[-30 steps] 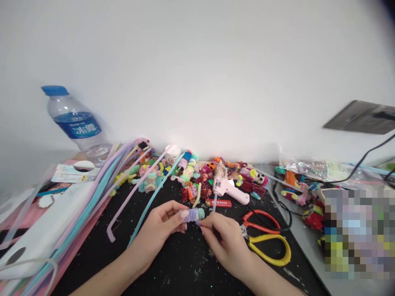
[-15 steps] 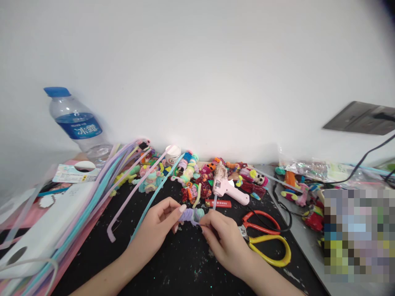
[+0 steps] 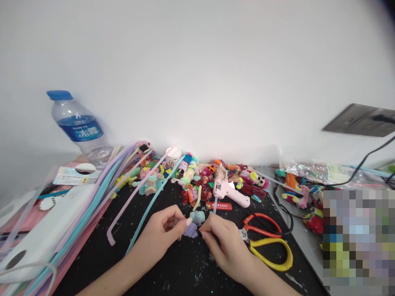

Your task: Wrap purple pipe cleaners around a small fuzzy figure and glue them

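Note:
A small coiled pipe-cleaner piece [image 3: 190, 230], lilac at the near end and mint green at the far end, is between my hands above the black work surface. My left hand [image 3: 168, 230] is closed on its lilac side, thumb and forefinger pinching it. From the other side, my right hand [image 3: 220, 238] pinches at the lilac edge with thumb and forefinger; its exact hold is partly hidden by the fingers. Beyond the right hand lies a pink glue gun [image 3: 230, 191] with a clear stick in it. Scissors [image 3: 268, 244] with one red and one yellow handle rest to the right.
Loose pastel pipe cleaners [image 3: 89, 205] lie across a white box [image 3: 46, 234] on the left. A water bottle [image 3: 82, 127] leans at the wall. Several finished pipe-cleaner figures [image 3: 188, 174] line the back. A black cable [image 3: 285, 213] runs along the right side.
The coiled piece has turned from lying sideways to tilting, its mint end now pointing up and away from me. Both hands have dropped slightly in view and keep pinching.

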Available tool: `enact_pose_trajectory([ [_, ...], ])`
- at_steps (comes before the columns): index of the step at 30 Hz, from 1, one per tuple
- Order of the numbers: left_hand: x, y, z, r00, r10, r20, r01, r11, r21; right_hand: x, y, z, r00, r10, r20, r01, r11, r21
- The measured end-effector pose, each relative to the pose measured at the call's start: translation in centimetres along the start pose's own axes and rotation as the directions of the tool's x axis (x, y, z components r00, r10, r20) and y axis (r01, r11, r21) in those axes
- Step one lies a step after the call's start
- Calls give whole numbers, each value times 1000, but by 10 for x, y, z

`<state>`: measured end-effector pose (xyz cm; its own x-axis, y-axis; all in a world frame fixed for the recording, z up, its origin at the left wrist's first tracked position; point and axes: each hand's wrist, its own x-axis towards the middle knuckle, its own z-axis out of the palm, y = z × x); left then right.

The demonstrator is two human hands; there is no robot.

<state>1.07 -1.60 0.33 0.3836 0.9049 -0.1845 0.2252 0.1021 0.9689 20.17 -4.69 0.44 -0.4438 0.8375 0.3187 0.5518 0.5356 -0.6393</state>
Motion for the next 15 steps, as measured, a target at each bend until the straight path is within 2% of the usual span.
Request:
enact_pose_trajectory([
  [8, 0, 0, -1, 993, 3, 115, -2, 1000, -8, 1, 0, 0, 999, 6, -34, -6, 1000, -2],
  [15, -2, 4, -1, 981, 67, 181, -76, 996, 46, 0, -3, -1, 999, 16, -42, -15, 1000, 19],
])
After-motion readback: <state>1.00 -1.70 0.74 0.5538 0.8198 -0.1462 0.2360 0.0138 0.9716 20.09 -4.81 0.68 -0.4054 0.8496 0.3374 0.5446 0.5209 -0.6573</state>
